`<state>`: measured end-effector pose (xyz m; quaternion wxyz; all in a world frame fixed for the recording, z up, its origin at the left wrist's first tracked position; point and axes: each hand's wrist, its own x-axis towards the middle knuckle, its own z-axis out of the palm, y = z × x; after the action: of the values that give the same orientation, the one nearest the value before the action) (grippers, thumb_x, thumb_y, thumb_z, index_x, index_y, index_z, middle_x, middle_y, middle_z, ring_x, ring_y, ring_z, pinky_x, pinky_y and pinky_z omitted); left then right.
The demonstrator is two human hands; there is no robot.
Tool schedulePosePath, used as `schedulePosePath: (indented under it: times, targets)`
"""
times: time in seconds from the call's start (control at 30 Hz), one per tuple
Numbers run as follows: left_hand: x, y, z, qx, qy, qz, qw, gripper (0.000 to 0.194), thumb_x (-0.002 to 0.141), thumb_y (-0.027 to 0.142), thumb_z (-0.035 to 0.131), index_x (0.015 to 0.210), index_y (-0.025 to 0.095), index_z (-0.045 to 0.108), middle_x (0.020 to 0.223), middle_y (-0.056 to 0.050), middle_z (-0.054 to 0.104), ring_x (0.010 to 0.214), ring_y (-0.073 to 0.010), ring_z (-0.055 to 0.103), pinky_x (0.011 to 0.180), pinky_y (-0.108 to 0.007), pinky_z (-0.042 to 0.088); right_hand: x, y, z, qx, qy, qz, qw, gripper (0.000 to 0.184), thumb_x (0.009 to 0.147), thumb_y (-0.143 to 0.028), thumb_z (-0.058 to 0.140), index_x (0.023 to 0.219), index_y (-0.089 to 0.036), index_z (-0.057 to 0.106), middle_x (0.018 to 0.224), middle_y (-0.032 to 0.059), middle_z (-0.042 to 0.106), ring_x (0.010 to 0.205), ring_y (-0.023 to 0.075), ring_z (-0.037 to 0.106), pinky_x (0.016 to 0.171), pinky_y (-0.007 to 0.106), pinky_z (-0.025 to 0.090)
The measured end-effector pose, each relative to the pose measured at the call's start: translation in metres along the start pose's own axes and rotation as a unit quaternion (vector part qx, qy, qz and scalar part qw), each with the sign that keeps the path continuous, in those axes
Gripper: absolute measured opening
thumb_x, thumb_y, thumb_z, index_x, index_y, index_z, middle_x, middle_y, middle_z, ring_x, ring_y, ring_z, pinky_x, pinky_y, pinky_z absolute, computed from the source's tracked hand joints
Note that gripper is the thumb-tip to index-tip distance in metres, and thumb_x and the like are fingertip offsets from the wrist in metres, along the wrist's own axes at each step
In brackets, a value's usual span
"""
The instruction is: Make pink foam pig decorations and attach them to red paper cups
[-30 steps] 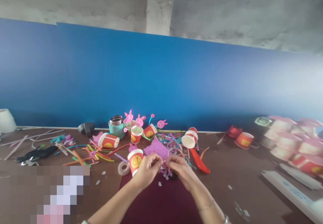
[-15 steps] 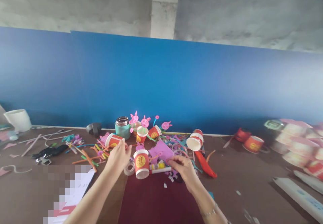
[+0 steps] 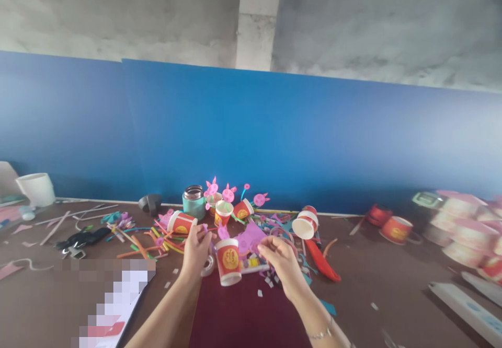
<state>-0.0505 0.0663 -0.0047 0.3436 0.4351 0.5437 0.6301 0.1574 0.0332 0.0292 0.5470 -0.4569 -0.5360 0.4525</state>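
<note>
My left hand [image 3: 196, 247] is closed in a pinch on a thin purple strip, just left of an upright red paper cup [image 3: 228, 261] with a gold emblem. My right hand [image 3: 279, 258] hovers to the right of that cup, fingers pinched on a small pink piece. Between and behind my hands lie a glue stick [image 3: 254, 263], a purple paper sheet [image 3: 249, 237] and a roll of clear tape [image 3: 207, 266]. A dark red sheet [image 3: 243, 316] lies on the table under my forearms.
Behind stand several red cups with pink paper animals [image 3: 223, 201], a teal jar [image 3: 193, 199], a tipped cup [image 3: 305, 223] and scattered coloured strips [image 3: 149, 238]. Red scissors [image 3: 320, 260] lie to the right. A white pot [image 3: 37, 188] is far left; stacked tubs [image 3: 466, 222] far right.
My hands were together working a small piece over the dark red sheet. The left hand then reached left to the strips and has come back holding a purple one; the camera tilted up slightly.
</note>
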Motion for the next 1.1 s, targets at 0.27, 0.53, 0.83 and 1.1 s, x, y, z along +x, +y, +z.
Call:
schedulePosePath:
  times: [0.27, 0.53, 0.83, 1.1]
  targets:
    - [-0.025, 0.009, 0.007, -0.006, -0.085, 0.101, 0.991, 0.025, 0.082, 0.038, 0.053, 0.095, 0.017, 0.054, 0.073, -0.003, 0.067, 0.067, -0.0171, 0.064, 0.063, -0.027, 0.048, 0.023, -0.026, 0.061, 0.058, -0.061, 0.014, 0.996, 0.02, 0.065, -0.034, 0.071, 0.067, -0.015, 0.065, 0.057, -0.0015, 0.057, 0.052, 0.0106, 0.049, 0.05, 0.023, 0.039]
    - [-0.027, 0.014, 0.003, 0.007, -0.104, 0.103, 0.989, 0.023, 0.084, 0.036, 0.052, 0.093, 0.016, 0.061, 0.087, -0.006, 0.069, 0.079, -0.0201, 0.065, 0.071, -0.029, 0.049, 0.033, -0.007, 0.074, 0.039, -0.095, -0.023, 0.994, 0.017, 0.066, -0.031, 0.07, 0.069, -0.016, 0.063, 0.055, -0.0029, 0.057, 0.051, 0.0108, 0.05, 0.051, 0.023, 0.04]
    - [-0.031, 0.019, 0.002, -0.028, -0.12, 0.108, 0.986, 0.023, 0.084, 0.035, 0.052, 0.095, 0.016, 0.061, 0.089, -0.006, 0.069, 0.081, -0.0193, 0.065, 0.071, -0.026, 0.049, 0.029, -0.004, 0.08, 0.029, -0.045, -0.004, 0.999, 0.02, 0.063, -0.033, 0.072, 0.067, -0.017, 0.061, 0.056, -0.0009, 0.059, 0.054, 0.0156, 0.057, 0.051, 0.026, 0.047]
    - [-0.029, 0.021, 0.003, -0.005, -0.069, 0.101, 0.992, 0.022, 0.081, 0.037, 0.056, 0.082, 0.017, 0.063, 0.075, -0.002, 0.069, 0.07, -0.0168, 0.063, 0.065, -0.024, 0.048, 0.023, -0.011, 0.074, -0.03, -0.077, -0.035, 0.996, 0.018, 0.073, -0.031, 0.062, 0.073, -0.014, 0.068, 0.063, 0.0037, 0.067, 0.058, 0.0166, 0.06, 0.054, 0.025, 0.046]
